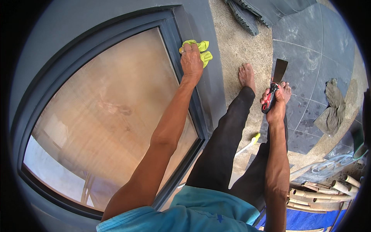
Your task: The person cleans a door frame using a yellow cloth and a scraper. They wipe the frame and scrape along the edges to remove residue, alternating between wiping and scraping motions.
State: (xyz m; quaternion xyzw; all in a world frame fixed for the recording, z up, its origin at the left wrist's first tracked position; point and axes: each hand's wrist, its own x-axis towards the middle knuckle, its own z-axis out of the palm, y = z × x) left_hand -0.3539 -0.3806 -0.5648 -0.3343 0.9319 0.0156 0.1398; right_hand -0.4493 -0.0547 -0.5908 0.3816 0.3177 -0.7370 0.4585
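My left hand [192, 63] is closed on a yellow-green cloth [206, 54], pressing it against the dark grey window frame [176, 42] near its corner. Loose folds of the cloth stick out to the right of my fingers. In my right hand [276, 105] is a putty knife [280, 71] with a red and black handle and a wide flat blade. Its blade points away from me, over the paving and apart from the window. The large glass pane [116, 108] beneath my left arm looks hazy and reflects my surroundings.
Black rubber boots [245, 17] lie at the top. A dark crumpled cloth [334, 104] rests on grey floor tiles [305, 62] at right. A yellow-headed brush [253, 141] with a white handle lies by my legs. Cut bamboo poles [320, 195], a coiled hose [328, 164] and blue sheeting [309, 220] are lower right.
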